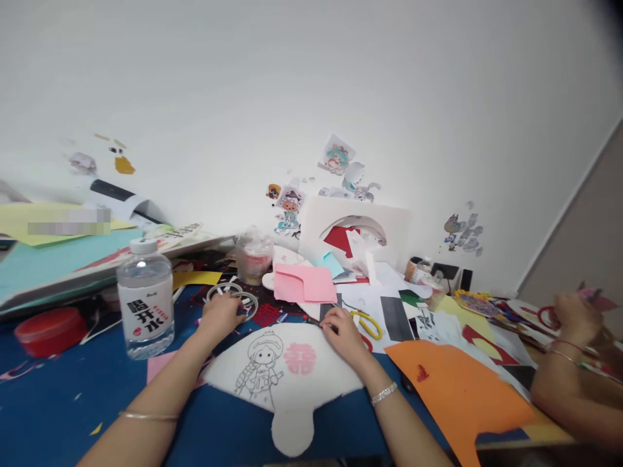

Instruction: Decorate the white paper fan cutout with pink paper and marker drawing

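A white fan-shaped paper cutout lies flat before me, with a line drawing of a braided figure and a pink double-happiness character; its rounded handle points towards me. At its upper left, my left hand is closed over the pale loops of a pair of scissors; the blades are hidden. My right hand rests at the fan's upper right edge, fingers curled and pinched on the end of a slim dark pen. Yellow-handled scissors lie just right of that hand.
A water bottle and a red round tub stand left. Pink folded paper and a plastic cup are behind the fan. Orange paper lies right, near another person's hand. A wall closes the back.
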`<state>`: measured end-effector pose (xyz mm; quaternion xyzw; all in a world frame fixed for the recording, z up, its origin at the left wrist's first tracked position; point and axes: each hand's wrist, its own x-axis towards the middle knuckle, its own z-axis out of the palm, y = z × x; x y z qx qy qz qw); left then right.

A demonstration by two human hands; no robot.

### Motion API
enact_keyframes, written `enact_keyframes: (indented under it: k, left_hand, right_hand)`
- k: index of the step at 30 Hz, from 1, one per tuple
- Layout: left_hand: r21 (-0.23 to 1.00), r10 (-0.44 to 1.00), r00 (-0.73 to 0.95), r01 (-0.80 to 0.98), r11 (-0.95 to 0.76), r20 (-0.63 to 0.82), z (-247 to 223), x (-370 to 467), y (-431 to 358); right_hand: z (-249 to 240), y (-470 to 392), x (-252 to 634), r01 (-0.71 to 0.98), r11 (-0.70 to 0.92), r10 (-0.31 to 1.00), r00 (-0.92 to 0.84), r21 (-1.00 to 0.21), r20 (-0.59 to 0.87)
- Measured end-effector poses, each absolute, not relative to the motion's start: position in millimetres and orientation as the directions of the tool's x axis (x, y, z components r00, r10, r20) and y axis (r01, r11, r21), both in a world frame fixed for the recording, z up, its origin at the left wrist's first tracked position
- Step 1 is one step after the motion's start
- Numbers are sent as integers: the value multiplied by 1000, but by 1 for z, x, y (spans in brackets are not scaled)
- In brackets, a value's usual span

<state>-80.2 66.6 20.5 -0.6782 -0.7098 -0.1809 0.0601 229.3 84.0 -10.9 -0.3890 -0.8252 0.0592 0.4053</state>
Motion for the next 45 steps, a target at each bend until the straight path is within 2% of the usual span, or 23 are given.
enact_keyframes:
  k: [3,7,10,13,16,20,25,28,32,35,40,45]
  left_hand:
    - [145,929,9,987,-67,370,15,-71,69]
    - [155,908,62,978,-138,415,12,-62,72]
    - [223,892,5,968,-118,453,13,-64,74]
    - [344,881,-100,936,-74,462,16,-65,73]
    - [442,875,-121,890,-114,469,17,-56,70]
    - [471,864,25,830,-298,503,16,-26,60]
    - [462,813,251,718,-520,525,14,0,48]
    - [435,797,324,702,-564,510,13,-1,48]
    - [339,817,277,807,-483,505,11,-7,52]
    - [319,818,245,833,-452,520,10,-9,54]
    - [298,815,216,856,-423,538,10,-10,52]
    - [235,774,282,845,-480,567,8,-9,53]
  right_hand:
    - [-6,85,221,552,700,685,-341,-453,644]
    - [16,99,199,361,700,712,-281,-617,644]
    - [32,117,181,261,676,736,-212,-689,643]
    - [34,125,167,182,636,772,-140,-750,620]
    - [23,115,157,100,600,795,-186,-794,577]
    - [9,94,144,21,570,787,-304,-821,538]
    - [10,88,138,-3,562,792,-286,-827,540]
    - [13,90,141,13,568,795,-268,-823,545]
    - [12,90,144,39,573,808,-197,-819,556]
    - [12,89,143,8,584,807,-114,-812,579]
    - [15,87,143,4,694,705,-204,-720,679]
    - [13,87,142,75,774,627,-224,-628,746]
